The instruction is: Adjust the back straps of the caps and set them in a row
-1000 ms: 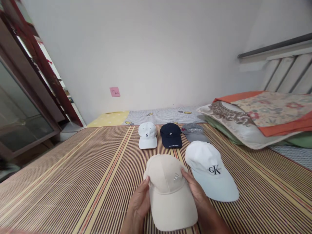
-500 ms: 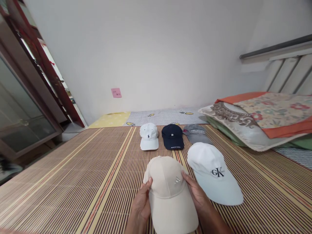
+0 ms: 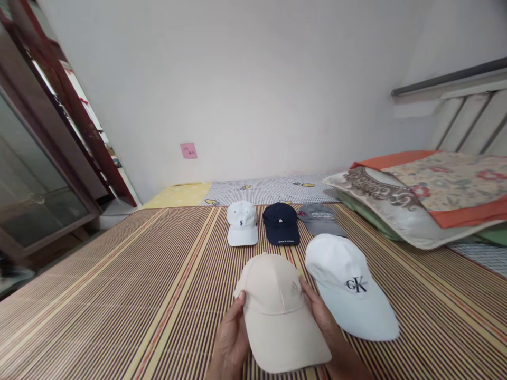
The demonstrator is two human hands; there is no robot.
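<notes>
A beige baseball cap faces me, its brim toward my body and a small logo on the right of its crown. My left hand grips its left side, thumb on top. On the opposite side my right hand holds it, thumb along the crown's edge; the other fingers are mostly hidden beneath. Just right of it lies a white cap with black CK letters. Farther back, a white cap with a small dark emblem, a navy cap and a grey cap form a row.
A striped bamboo mat covers the bed. Stacked pillows lie at the right, below a white headboard. Behind the mat runs a checked sheet along the wall, where a pink note is stuck. A glass-fronted cabinet stands left.
The beige cap has turned slightly in my hands, its brim swinging to the right and lifting a little. Both hands keep hold of it. The other caps stay where they were.
</notes>
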